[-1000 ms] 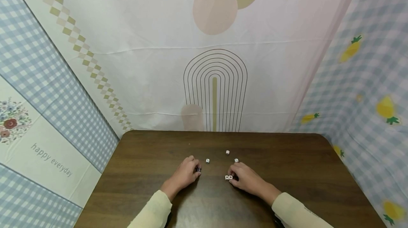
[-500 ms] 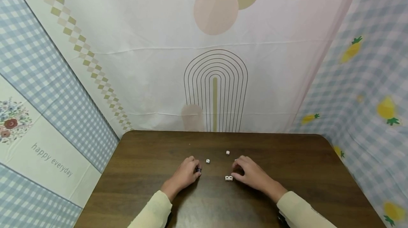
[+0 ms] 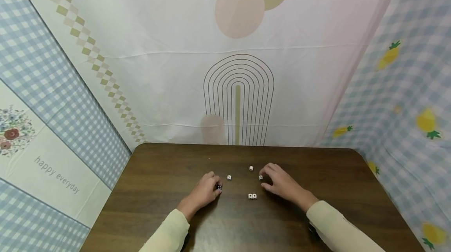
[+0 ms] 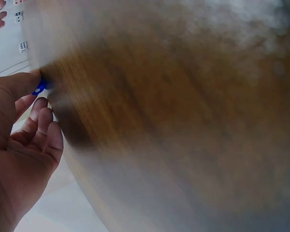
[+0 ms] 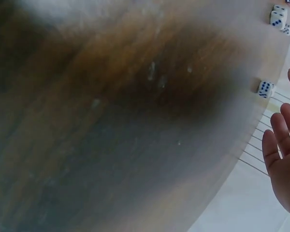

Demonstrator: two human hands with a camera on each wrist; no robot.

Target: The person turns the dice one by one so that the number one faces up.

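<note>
While the left grip (image 3: 204, 190) pinches a blue die (image 4: 39, 87), apparently steadying it, the right grip (image 3: 282, 182) gapes.
Its spread seemingly leaves room for the white die (image 3: 260, 177) beside it on the bench (image 3: 158, 173).

A blue die (image 4: 40, 87) with white pips is pinched in the left hand (image 3: 204, 190). Two white dice (image 3: 250, 196) sit side by side — three more dice (image 3: 251, 168) lie spaced apart, the rightmost die (image 3: 260, 177) just beside the right hand (image 3: 282, 184).

High head view, facing forward-down, close wrist views, shared tabletop (image 3: 225, 224)
</note>
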